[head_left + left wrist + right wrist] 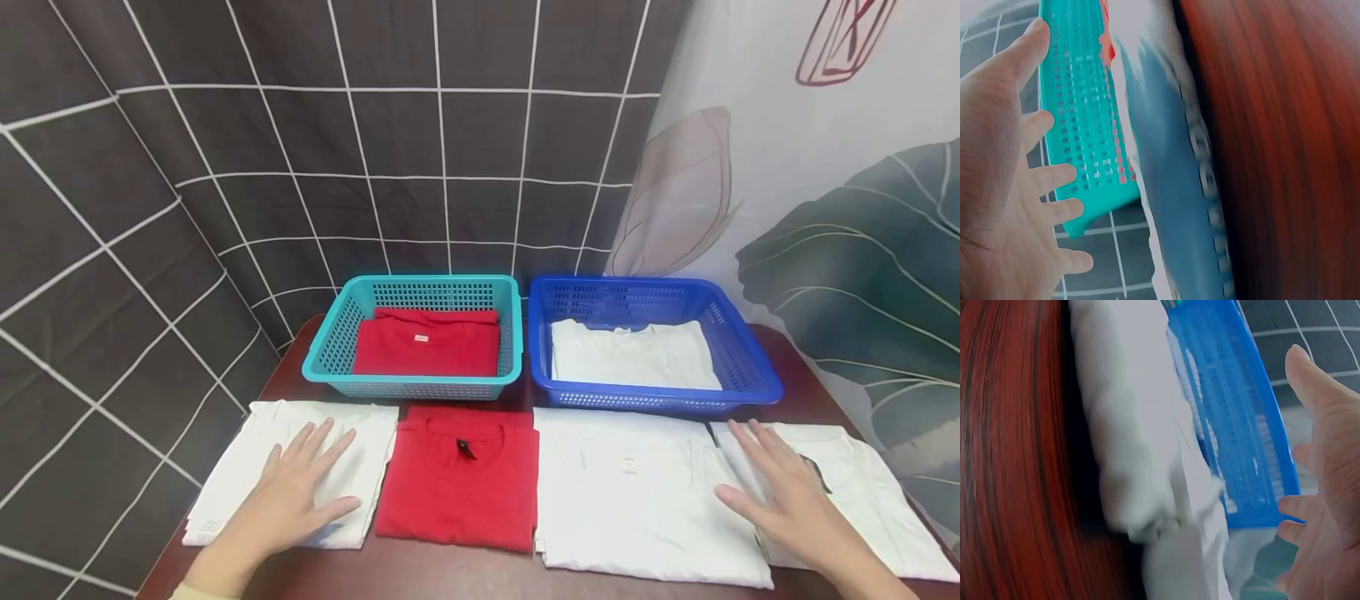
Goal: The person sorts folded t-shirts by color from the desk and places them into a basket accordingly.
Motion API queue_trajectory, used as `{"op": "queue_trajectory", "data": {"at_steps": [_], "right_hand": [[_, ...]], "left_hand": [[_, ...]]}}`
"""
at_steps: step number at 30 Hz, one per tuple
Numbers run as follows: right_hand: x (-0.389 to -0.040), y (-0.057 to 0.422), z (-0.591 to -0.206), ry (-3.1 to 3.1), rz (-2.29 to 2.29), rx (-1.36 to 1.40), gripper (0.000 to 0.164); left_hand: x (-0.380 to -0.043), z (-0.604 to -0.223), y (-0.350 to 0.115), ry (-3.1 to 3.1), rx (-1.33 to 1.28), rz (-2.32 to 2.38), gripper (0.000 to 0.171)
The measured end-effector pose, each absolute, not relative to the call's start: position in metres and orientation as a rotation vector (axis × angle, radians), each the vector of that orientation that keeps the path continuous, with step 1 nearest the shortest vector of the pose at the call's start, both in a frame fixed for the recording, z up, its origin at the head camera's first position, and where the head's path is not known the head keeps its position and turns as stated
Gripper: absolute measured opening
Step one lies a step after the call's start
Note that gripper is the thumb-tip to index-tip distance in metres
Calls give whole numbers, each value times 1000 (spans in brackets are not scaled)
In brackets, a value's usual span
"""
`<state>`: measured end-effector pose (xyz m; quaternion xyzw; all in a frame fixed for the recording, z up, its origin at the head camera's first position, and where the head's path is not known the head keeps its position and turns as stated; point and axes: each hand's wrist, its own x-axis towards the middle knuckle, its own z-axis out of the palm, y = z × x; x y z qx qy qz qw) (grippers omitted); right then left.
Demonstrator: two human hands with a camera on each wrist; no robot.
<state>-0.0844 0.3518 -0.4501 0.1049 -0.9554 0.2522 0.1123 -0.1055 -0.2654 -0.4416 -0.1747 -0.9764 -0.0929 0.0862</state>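
My left hand (294,493) is spread with straight fingers over a folded white shirt (356,450) at the far left; the left wrist view shows the palm apart from the cloth. My right hand (787,492), fingers also spread, hovers where a wide folded white shirt (630,508) meets another folded white shirt (855,483) at the far right. Neither hand holds anything. Between the white shirts lies a folded red shirt (461,492) with a black neck tag. Behind stand a teal basket (420,389) with red shirts (427,346) and a blue basket (652,398) with white clothing (633,354).
The shirts and baskets sit on a dark red-brown wooden table (450,575). A dark cloth with a white grid (390,133) hangs close behind the baskets and along the left. To the right hangs a pale curtain (780,192) with leaf patterns.
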Motion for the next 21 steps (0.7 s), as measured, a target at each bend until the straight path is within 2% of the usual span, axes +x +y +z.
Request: {"op": "queue_trajectory", "data": {"at_steps": [21], "right_hand": [[-114, 260, -447, -2743, 780, 653, 82]], "left_hand": [[-125, -450, -200, -2948, -674, -286, 87]]}}
